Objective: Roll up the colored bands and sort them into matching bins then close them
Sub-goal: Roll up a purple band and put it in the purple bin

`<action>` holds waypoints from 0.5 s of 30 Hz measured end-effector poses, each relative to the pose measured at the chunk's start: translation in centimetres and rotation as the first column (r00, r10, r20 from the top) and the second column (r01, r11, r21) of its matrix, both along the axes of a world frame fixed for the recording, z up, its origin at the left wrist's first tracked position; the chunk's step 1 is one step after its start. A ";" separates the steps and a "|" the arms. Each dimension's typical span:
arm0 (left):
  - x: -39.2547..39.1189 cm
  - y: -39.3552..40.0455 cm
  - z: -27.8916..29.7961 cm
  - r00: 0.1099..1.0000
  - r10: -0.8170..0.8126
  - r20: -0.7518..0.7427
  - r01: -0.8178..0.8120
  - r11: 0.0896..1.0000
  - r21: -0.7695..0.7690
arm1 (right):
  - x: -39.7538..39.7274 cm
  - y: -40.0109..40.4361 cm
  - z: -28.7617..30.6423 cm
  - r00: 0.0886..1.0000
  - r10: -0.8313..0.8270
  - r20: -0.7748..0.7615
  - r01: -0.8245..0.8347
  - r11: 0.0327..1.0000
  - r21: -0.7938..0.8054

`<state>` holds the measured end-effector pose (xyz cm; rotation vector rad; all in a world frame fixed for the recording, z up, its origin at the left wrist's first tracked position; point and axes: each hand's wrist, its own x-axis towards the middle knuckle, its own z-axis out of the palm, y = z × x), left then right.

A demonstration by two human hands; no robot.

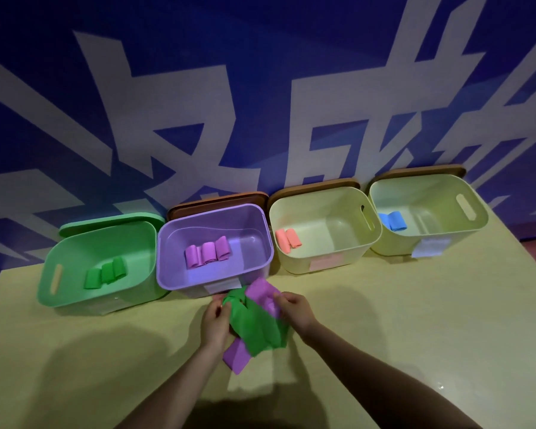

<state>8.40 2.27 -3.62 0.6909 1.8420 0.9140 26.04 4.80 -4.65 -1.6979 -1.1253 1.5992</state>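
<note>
four open bins (322, 230), lids (217, 201) behind, wall

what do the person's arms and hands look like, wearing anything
Both forearms are bare as far as the view shows: no sleeves, no gloves. No watch, bracelet or ring is visible on the left hand or the right hand. The dim light hides finer detail such as the nails.

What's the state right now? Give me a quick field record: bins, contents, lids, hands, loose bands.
green bin: open, three green rolls
purple bin: open, three purple rolls
third bin: open, two salmon rolls
fourth bin: open, blue rolls
lids: off, standing behind each bin
left hand: holds green band
right hand: grips purple band
loose bands: unrolled, overlapping on table
</note>
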 end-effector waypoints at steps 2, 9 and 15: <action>-1.2 -0.2 0.5 0.986 0.136 0.095 -0.140 0.990 0.035 | 1.1 -0.3 0.2 0.998 -0.053 0.017 0.053 0.999 -0.001; -3.3 -1.8 3.9 0.786 0.356 0.506 -0.409 0.912 -0.006 | 4.5 -0.5 2.1 0.955 -0.296 0.023 0.296 0.955 0.012; -2.9 -3.2 4.6 0.723 0.409 0.557 -0.461 0.886 -0.051 | 7.3 -0.8 7.3 0.875 -0.428 -0.225 0.448 0.893 0.043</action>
